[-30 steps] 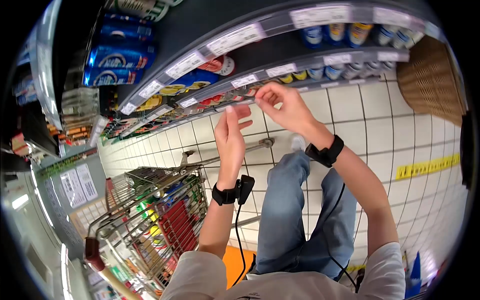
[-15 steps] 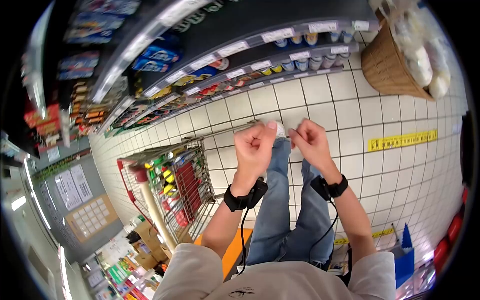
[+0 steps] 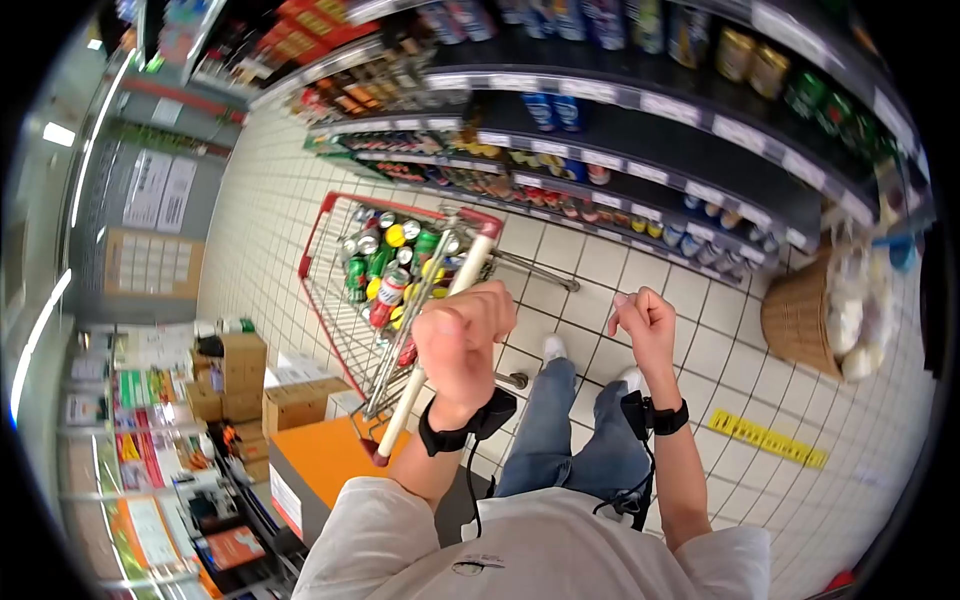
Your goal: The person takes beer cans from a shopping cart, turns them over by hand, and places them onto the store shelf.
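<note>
My left hand is closed in a fist, held up in front of the handle of a shopping cart. It overlaps the handle in view, and I see nothing in the fingers. The wire cart stands to my left, loaded with several drink cans in green, red, silver and yellow. My right hand is raised over the floor on the right with its fingers curled in and nothing visible in them. Both wrists wear black bands with cables.
Shelves of cans run along the front. A wicker basket with plastic-wrapped goods stands at the right. A yellow strip marks the tiled floor. Beside the cart are an orange-topped counter and cardboard boxes.
My view has turned left, so the cart now sits nearer the middle. My hands have moved apart, the left one now in front of the cart handle. Both remain closed.
</note>
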Tool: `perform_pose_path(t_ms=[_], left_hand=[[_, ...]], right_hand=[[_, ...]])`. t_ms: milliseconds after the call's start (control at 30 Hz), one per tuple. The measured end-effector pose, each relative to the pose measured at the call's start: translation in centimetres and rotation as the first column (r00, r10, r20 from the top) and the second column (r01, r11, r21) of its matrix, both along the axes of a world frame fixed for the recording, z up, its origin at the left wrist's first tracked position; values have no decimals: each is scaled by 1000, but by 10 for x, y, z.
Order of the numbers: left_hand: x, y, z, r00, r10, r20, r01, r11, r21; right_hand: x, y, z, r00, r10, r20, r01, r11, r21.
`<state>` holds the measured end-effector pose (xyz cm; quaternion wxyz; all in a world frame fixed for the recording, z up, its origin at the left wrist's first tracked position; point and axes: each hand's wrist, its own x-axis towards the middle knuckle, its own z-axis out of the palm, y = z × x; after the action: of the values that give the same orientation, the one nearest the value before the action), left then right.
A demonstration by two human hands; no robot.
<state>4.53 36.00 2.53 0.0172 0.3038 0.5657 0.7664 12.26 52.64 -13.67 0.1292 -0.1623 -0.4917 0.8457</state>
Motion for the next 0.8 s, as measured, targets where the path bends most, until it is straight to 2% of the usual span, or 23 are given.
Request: perform_pose_path(t_ms=[200,333,367,400,433,533,600,633,667,700,733,767,800], left_hand=[[4,-99,65,964,262,42,-263,965,13],[18,-178,82,910,415,13,-415,908,54],[20,-196,83,889,457,-6,-457,889,-5],[21,-214,84,869,494,-23,-494,867,-63],[19,-232,86,855,518,-13,-518,854,-44],[4,-286,86,773,631,65,-619,773,-139],[-5,-314,84,724,675,143,-667,738,-102],[-10,-326,82,654,748,109,-705,656,-269],[-14,-337,78,585,808,71,-712,553,-432],[-19,-351,69,623,782,28,-663,547,-512],[-25,-361,61,617,786,47,-663,551,-507],[-33,-367,54,669,743,38,-580,553,-598],[-42,-374,47,720,693,36,-489,544,-682]], right_hand=[[-46,-61,56,958,240,-156,-238,971,29],[-77,-106,78,900,392,-187,-382,920,92],[-85,-118,86,879,427,-212,-415,904,101],[-93,-132,96,865,459,-202,-444,888,118],[-102,-147,107,848,492,-198,-465,869,166],[-135,-182,128,793,592,-148,-539,793,285],[-158,-205,143,762,647,-30,-585,707,397],[-170,-216,153,726,685,54,-625,626,465],[-179,-227,157,713,697,80,-639,598,483],[-188,-239,158,685,719,117,-655,537,531],[-196,-253,159,662,734,149,-664,483,570],[-203,-264,162,638,741,210,-667,395,632],[-210,-276,162,636,738,225,-672,387,632]])
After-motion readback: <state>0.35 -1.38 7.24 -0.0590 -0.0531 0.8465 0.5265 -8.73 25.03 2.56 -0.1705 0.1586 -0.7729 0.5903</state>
